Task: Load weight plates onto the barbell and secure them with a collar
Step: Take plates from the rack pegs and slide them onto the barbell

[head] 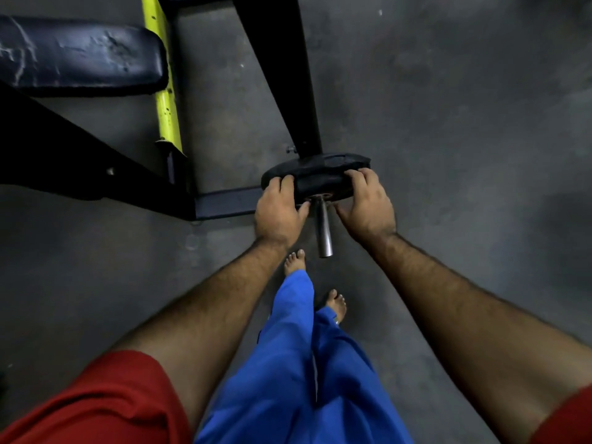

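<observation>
Grey concrete floor [448, 123], mottled, carries everything in view. Black steel bench-rack frame [282, 75] runs down from the top edge; a yellow painted upright [165, 100] and a worn dark-blue padded bench [77, 56] sit toward the floor's upper left corner.

Round black rubber-coated weight plate [315, 176]: already threaded on the bare steel barbell sleeve [322, 229], seen nearly edge-on, close against the foot of the black frame. The sleeve's free end projects toward the person's bare feet, well clear of the plate. Whether the plate has reached the inner stop is hidden behind it.

Left hand [278, 209] grasps the plate's left rim, fingers curled over the top edge, thumb lying on the near face by the bore. Right hand [365, 203] mirrors this on the right rim.

No collar visible anywhere in the frame.

Judgement, step in hand: seating the plate along the sleeve.
- Push with both hands evenly; uneven force would likely cock the plate and bind the bore on the steel.
- Keep the plate square to the sleeve.
- Keep fingertips off the far face so they are not pinched against the stop.
- Feet stand near the sleeve end; keep the plate from sliding back.
- Collar follows once the plate sits home.
</observation>
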